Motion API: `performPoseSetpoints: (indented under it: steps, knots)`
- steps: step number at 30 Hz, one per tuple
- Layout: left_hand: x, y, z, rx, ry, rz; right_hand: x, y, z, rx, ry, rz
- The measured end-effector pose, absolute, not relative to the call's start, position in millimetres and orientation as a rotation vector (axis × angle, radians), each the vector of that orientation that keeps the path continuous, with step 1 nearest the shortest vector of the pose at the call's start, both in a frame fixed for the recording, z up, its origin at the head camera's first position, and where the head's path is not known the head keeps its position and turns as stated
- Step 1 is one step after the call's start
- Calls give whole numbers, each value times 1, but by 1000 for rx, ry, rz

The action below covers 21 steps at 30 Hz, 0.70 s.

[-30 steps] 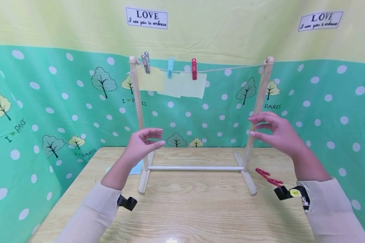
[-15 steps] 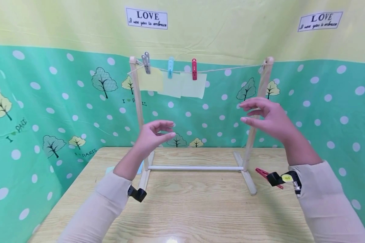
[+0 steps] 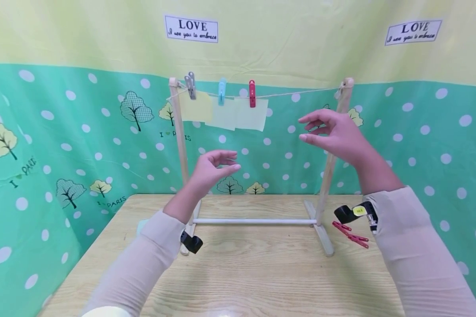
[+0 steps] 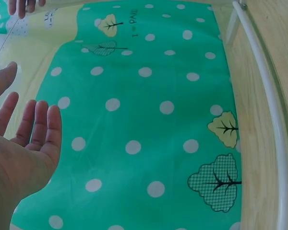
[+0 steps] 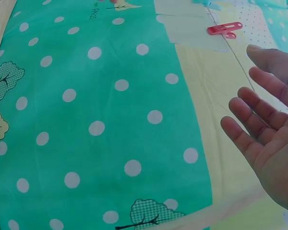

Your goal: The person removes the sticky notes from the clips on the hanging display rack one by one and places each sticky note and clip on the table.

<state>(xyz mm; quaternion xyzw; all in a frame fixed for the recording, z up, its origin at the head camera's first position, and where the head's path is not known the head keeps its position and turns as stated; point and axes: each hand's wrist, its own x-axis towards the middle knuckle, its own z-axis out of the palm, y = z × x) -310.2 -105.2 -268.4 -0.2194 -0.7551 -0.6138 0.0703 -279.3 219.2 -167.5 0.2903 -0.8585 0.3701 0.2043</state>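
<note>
My left hand hovers below the hanging papers with loosely bent fingers and holds nothing. My right hand is raised in front of the right post, likewise holding nothing. A string runs between two wooden posts. From its left half hang a yellow paper under a grey clothespin, a pale paper under a light blue clothespin, and another pale paper under a red clothespin. In the right wrist view the red clothespin sits beyond my fingertips.
Red clothespins lie on the wooden table right of the stand. A white bar joins the stand's feet. Light blue paper shows partly behind my left sleeve. A patterned green and yellow curtain hangs behind.
Both hands have risen and moved inward, the left toward the right and the right toward the left. The papers and clothespins on the string stay as they were.
</note>
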Motion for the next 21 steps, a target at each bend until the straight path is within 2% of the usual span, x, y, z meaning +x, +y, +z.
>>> performPoseSetpoints:
  steps: [21]
  knots:
    - [-340, -65, -259, -602, -2078, -2077, -295, 171, -112, 781, -2382, 1189]
